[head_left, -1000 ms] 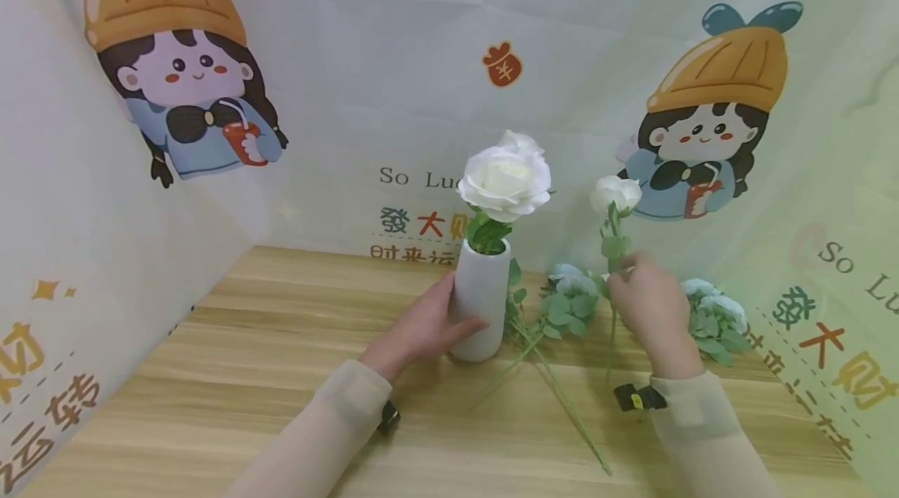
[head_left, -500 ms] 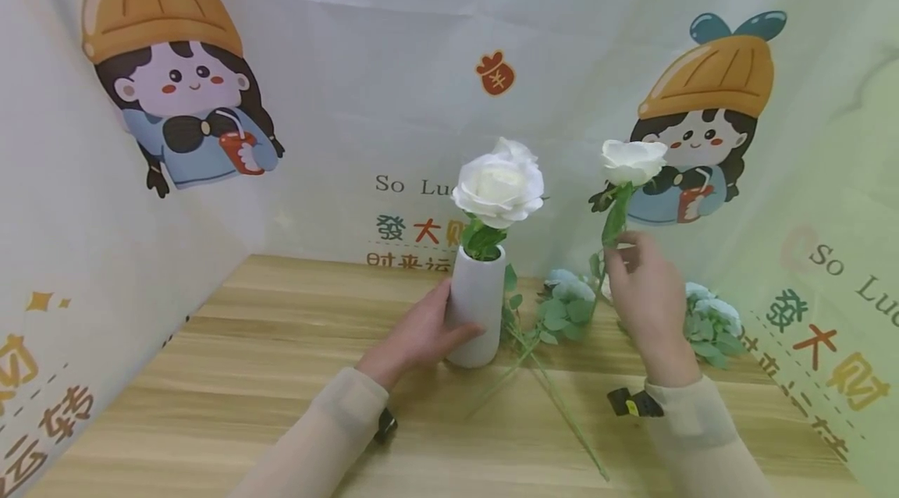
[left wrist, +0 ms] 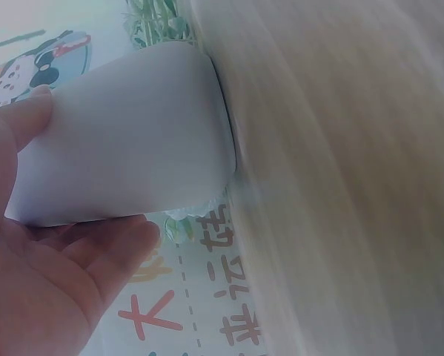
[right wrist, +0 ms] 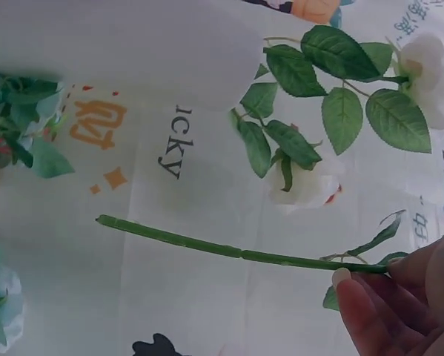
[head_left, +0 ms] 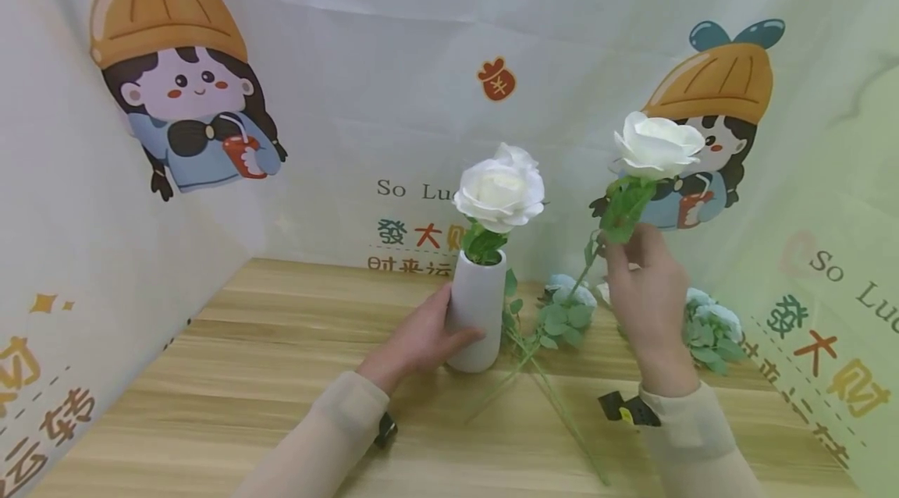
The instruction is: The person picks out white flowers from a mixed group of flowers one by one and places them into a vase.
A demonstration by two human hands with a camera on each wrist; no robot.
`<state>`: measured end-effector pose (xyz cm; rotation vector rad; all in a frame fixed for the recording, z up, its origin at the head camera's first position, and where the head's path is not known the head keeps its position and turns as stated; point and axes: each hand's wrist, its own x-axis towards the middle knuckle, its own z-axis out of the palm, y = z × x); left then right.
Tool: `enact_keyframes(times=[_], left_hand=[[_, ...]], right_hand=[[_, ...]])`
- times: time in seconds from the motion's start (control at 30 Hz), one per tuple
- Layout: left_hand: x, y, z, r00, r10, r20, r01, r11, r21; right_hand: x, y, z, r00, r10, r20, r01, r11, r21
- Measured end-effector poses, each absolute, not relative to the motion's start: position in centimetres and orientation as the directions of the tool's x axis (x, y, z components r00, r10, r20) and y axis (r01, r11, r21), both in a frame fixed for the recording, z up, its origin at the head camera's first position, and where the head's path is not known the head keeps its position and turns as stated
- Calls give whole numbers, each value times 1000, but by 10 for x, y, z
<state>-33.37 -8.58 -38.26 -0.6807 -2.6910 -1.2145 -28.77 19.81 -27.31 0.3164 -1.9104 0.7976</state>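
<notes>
On the wooden table stands a white vase (head_left: 477, 318), upright, with white roses (head_left: 500, 192) and green leaves rising from its mouth. My left hand (head_left: 414, 336) holds it low from the left side. In the left wrist view the thumb lies on one side of the vase (left wrist: 133, 137) and the fingers on the other. My right hand (head_left: 649, 303) pinches another white rose (head_left: 659, 147) by its stem, to the right of the vase and above the table. The right wrist view shows the bare lower end of this green stem (right wrist: 236, 253) pointing away from the fingertips.
Pale blue flowers (head_left: 565, 311) with long crossing stems (head_left: 565, 404) lie just right of the vase. More blue flowers (head_left: 715, 326) lie beyond my right hand. A printed cloth (head_left: 372, 92) hangs behind and beside the table (head_left: 267, 357).
My right hand has lifted the rose; its bloom has risen and moved right, and the stem now slants. The left hand stays on the vase.
</notes>
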Motion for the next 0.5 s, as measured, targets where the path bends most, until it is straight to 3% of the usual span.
enact_keyframes(times=[0.1, 0.33, 0.5], left_hand=[[-333, -86, -384, -892, 353, 283, 446, 580, 682], [-333, -86, -383, -888, 354, 294, 455, 579, 676], [-333, -85, -382, -883, 361, 301, 465, 579, 670]], right_hand=[[-287, 194, -271, -448, 123, 886, -561, 733, -385], [-284, 181, -263, -509, 174, 843, -607, 622, -495], [-282, 174, -259, -485, 176, 857, -680, 541, -496]])
